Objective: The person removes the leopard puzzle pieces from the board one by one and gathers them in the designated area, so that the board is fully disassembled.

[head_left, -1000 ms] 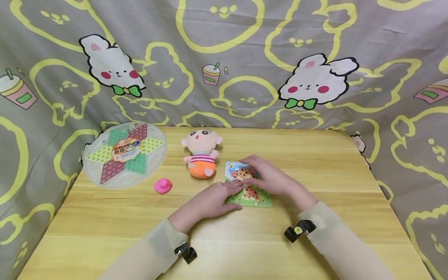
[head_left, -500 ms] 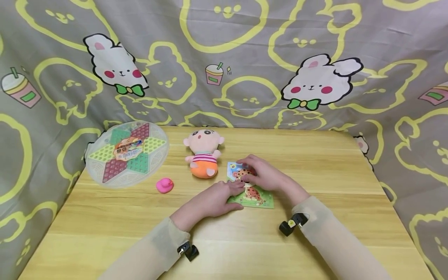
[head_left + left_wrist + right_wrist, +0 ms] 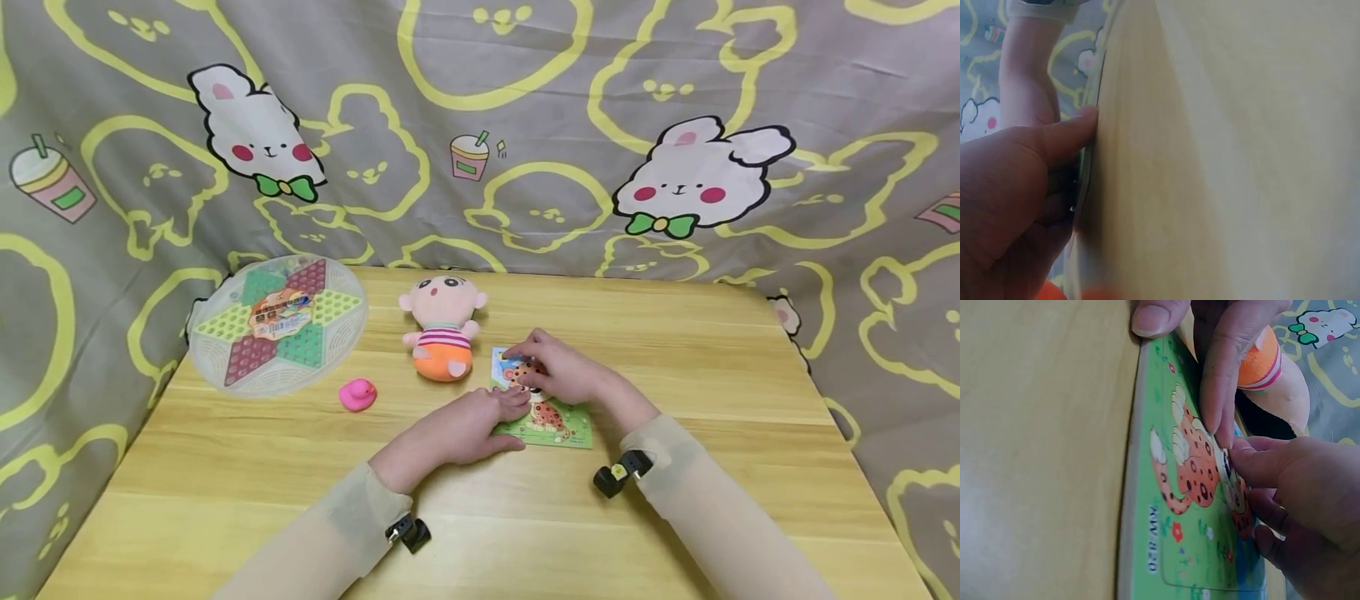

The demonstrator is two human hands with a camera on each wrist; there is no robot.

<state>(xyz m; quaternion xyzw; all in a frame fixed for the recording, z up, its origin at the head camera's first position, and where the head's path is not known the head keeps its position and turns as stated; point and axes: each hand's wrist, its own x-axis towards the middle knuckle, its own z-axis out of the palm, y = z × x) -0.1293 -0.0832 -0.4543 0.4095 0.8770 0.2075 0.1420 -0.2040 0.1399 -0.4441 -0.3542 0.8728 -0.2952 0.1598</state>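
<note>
A small flat puzzle board (image 3: pixel 573 437) with a spotted leopard picture (image 3: pixel 1200 462) lies on the table. My left hand (image 3: pixel 472 427) rests on its left side, fingers straight across the leopard's middle and thumb at the near edge; the right wrist view shows these fingertips (image 3: pixel 1224 431) pressing the picture. From the far right, my right hand (image 3: pixel 566 368) reaches over the board. Its thumb touches the leopard's head and its bent fingers rest around the head's outer side, hiding part of it. Thumb and fingers stand apart there. Seen from the left wrist, the board is edge-on beside the left thumb (image 3: pixel 1075 131).
A plush doll (image 3: pixel 444 337) in orange pants lies just left of the board. Farther left are a pink rubber duck (image 3: pixel 357 395) and a round clear Chinese checkers board (image 3: pixel 279 325). A patterned curtain (image 3: pixel 540 225) closes off the table's back and sides.
My right index finger has shifted left over the board's top, and the right wrist has come slightly nearer the board. My left hand keeps its place on the puzzle. The head view has shifted slightly.
</note>
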